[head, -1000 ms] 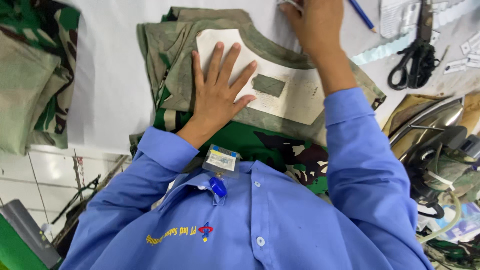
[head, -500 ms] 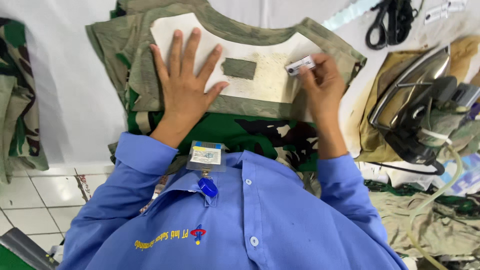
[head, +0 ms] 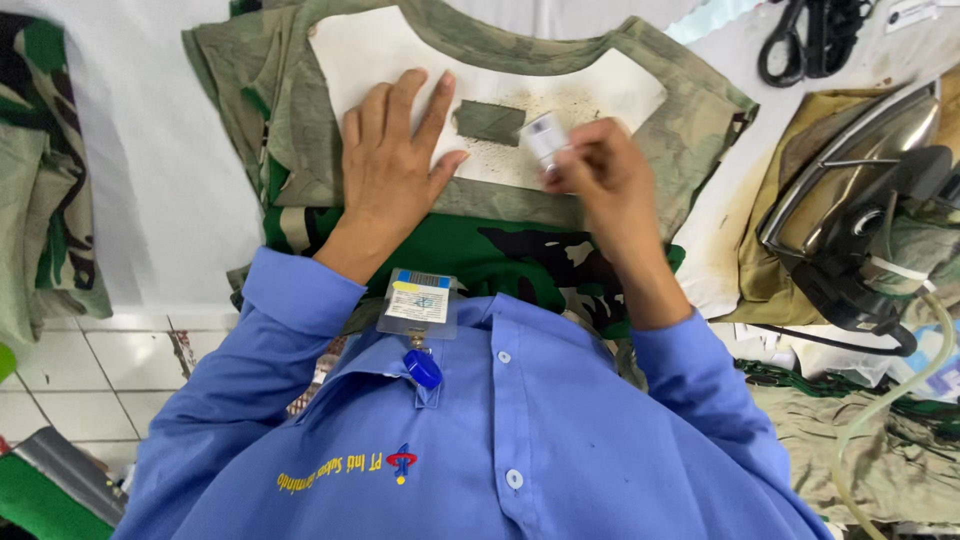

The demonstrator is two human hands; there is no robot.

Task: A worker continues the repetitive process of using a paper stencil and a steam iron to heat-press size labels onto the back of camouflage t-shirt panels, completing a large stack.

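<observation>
Hands on a camouflage shirt at the ironing table

The left hand (head: 395, 165) lies flat, fingers spread, pressing the shirt (head: 500, 245) on its white collar lining (head: 400, 50). The right hand (head: 600, 180) pinches a small white label (head: 545, 135) just beside the green patch (head: 490, 122). An iron (head: 850, 210) rests at right, scissors (head: 810, 35) beyond.

Black scissors (head: 805, 40) and a steam iron (head: 850, 215) at right, folded camouflage cloth (head: 45, 180) at left.

The scissors (head: 810, 40) are cut off by the top edge.
</observation>
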